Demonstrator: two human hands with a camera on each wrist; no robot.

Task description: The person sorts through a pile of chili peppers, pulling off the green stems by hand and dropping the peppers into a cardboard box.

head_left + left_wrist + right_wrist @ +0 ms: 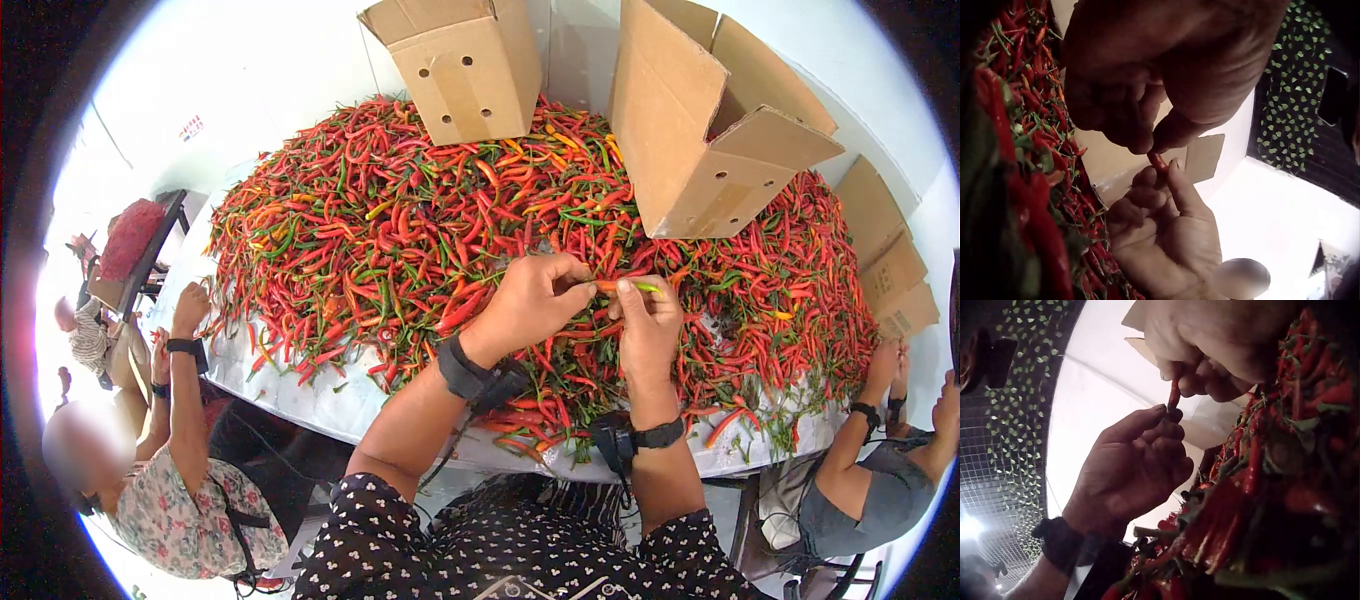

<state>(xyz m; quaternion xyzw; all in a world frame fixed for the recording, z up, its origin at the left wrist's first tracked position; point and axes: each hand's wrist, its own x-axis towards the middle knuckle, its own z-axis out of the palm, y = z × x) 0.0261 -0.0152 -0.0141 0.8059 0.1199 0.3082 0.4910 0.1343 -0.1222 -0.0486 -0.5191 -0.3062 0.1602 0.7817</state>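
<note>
Over the near part of a large heap of red and green chili peppers [400, 230], one orange-red chili pepper [607, 286] with a greenish end spans both hands. My left hand [535, 308] pinches one end between thumb and forefinger. From the other side, my right hand [650, 335] pinches the greenish end. In the left wrist view the red middle of the chili pepper [1159, 164] shows between the fingertips. The right wrist view also shows the chili pepper [1174, 395] held at both ends, its tips hidden by fingers.
Two cardboard boxes, one taller box [460, 75] and one open box [690, 130], stand on the heap at the back. Flattened cardboard [885, 250] leans at the right. The white table edge [300, 400] runs along the front. Other people sit at left and right, hands by the peppers.
</note>
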